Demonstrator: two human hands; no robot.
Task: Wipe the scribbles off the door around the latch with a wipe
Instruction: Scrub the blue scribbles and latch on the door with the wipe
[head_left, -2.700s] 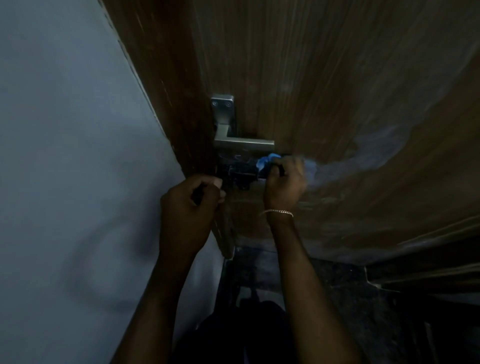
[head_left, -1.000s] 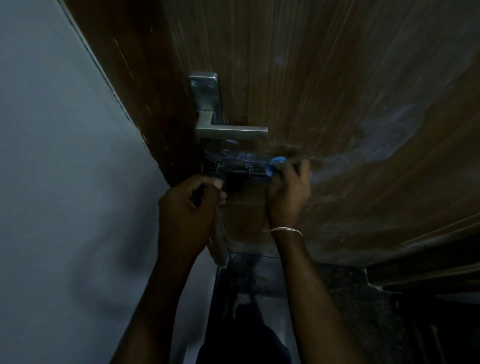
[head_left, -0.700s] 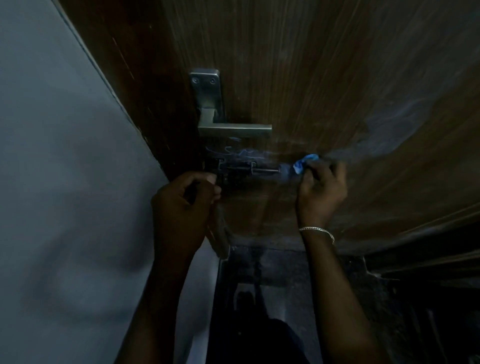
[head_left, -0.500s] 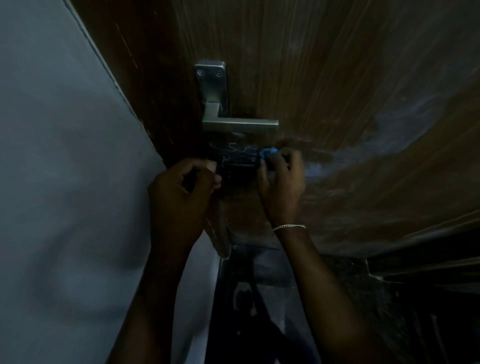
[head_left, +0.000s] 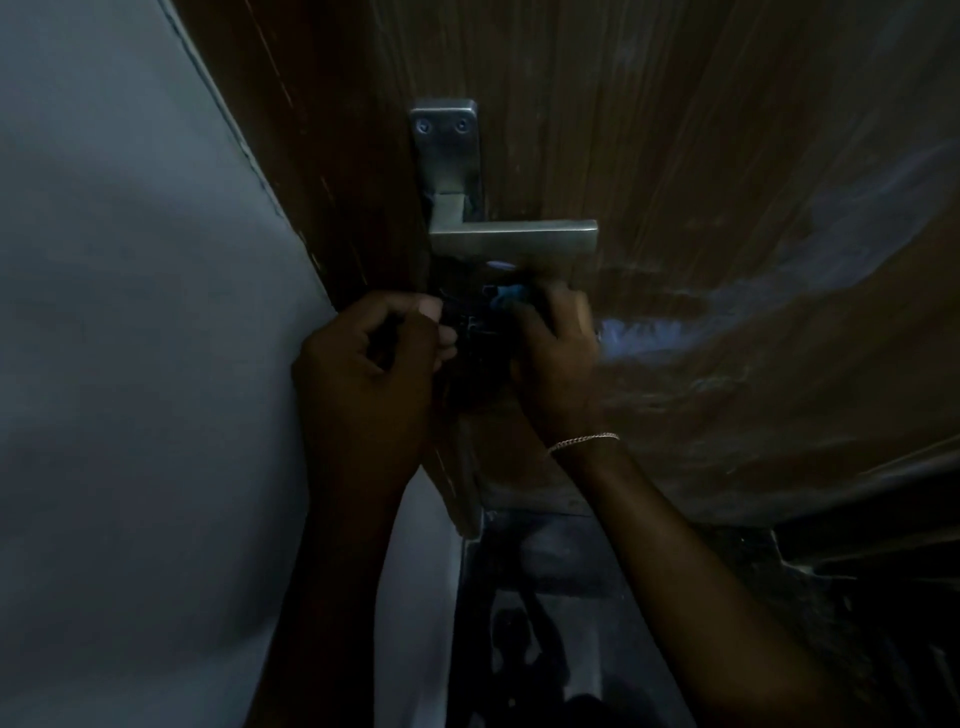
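Note:
The scene is dim. A brown wooden door (head_left: 675, 156) fills the upper right, with a steel lever handle (head_left: 511, 236) on its plate. Just below the handle sits a dark latch (head_left: 470, 325), mostly hidden between my hands. My right hand (head_left: 558, 358) presses a small blue wipe (head_left: 508, 295) against the door at the latch, right under the lever. My left hand (head_left: 371, 364) is curled closed at the door's edge beside the latch; what its fingers grip is hidden. No scribbles show now; the hands cover that patch.
A grey wall (head_left: 130, 364) takes up the whole left side, meeting the door frame. Pale smeared streaks (head_left: 779, 291) run across the door to the right of my hand. A dark glossy floor (head_left: 571, 597) lies below.
My right hand swept the wipe out to the right of the latch, then back left over the scribbles under the lever. The left hand stayed at the door edge.

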